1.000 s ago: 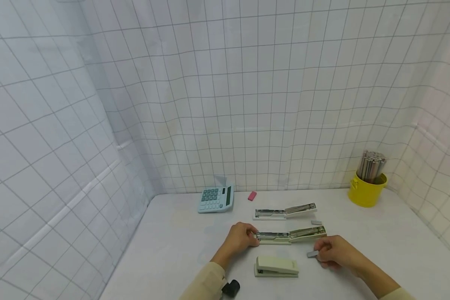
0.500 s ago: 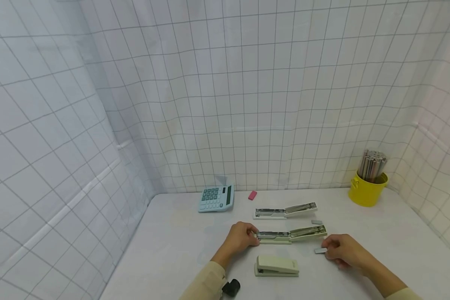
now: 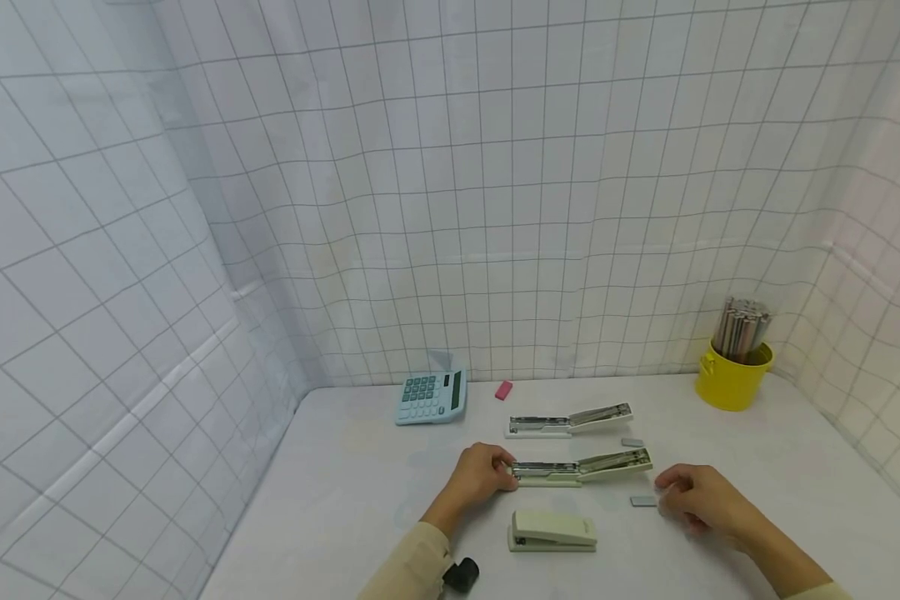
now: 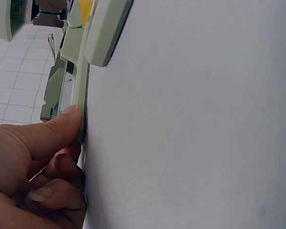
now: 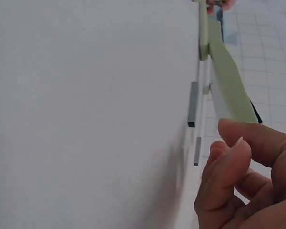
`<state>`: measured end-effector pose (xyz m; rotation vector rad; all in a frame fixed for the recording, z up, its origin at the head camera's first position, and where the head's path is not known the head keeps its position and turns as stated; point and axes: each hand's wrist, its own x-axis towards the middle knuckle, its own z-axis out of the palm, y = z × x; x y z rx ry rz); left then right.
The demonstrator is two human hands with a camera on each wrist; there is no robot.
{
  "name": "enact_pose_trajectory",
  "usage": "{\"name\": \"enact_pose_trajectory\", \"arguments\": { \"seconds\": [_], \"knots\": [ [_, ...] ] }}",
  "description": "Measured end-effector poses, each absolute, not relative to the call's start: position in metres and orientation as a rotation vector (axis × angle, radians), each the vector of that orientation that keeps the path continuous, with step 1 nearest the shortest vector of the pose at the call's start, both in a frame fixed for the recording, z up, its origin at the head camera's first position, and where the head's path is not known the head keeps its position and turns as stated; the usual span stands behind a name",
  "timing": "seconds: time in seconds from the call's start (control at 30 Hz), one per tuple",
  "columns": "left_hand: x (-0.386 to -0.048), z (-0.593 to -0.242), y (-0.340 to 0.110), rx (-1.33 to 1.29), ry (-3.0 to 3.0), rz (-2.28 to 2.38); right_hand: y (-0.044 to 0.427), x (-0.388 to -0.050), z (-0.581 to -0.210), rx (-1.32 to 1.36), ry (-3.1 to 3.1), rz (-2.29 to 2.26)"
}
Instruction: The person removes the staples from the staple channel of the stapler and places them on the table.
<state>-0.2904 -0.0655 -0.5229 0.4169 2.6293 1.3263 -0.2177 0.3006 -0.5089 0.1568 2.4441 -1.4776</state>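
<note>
Grid-lined white cloth rises behind the white table and along both its sides. Take the unfolded pale-green stapler as the middle of a clock, with twelve toward the back cloth. It lies near the table's front, its top arm swung back toward three o'clock and tilted up. At twelve is a white stapler, folded out the same way. At two, far back, stands a yellow pot packed with thin sticks. A folded pale-green stapler sits at seven, near the unfolded one. The right hand, just past three, has its fingers loosely bent, thumb and fingertips parted, with nothing between them. At nine, the left hand pinches the end of the unfolded stapler's base, thumb against it and other fingers curled. A light-blue calculator lies at ten. A pink eraser rests between ten and eleven. Smallest are two grey strips: the near strip at four, just beside the right fingertips, and the far strip at two.
</note>
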Motion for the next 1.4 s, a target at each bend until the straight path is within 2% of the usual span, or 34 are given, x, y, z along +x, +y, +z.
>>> {"name": "enact_pose_trajectory", "arguments": {
  "seconds": [0.1, 0.2, 0.43, 0.63, 0.93, 1.23, 1.4],
  "knots": [
    [-0.290, -0.522, -0.068, 0.423, 2.631, 1.298, 0.295, -0.216, -0.494, 0.247, 2.585, -1.440],
    [-0.289, -0.520, -0.071, 0.439, 2.650, 1.256, 0.282, -0.214, -0.478, 0.226, 2.743, -1.395],
    [-0.275, -0.517, -0.085, 0.421, 2.666, 1.269, 0.241, -0.209, -0.459, -0.133, 2.674, -1.538],
    [-0.248, -0.510, -0.096, 0.418, 2.534, 1.263, 0.217, -0.206, -0.463, -0.525, 2.480, -1.529],
    [-0.220, -0.510, -0.093, 0.498, 2.458, 1.179, 0.173, -0.208, -0.470, -0.880, 2.623, -1.262],
    [-0.214, -0.516, -0.081, 0.481, 2.528, 1.225, 0.135, -0.213, -0.486, -1.013, 2.734, -0.919],
    [-0.211, -0.518, -0.079, 0.493, 2.571, 1.247, 0.127, -0.213, -0.490, -1.010, 2.736, -0.902]
  ]
}}
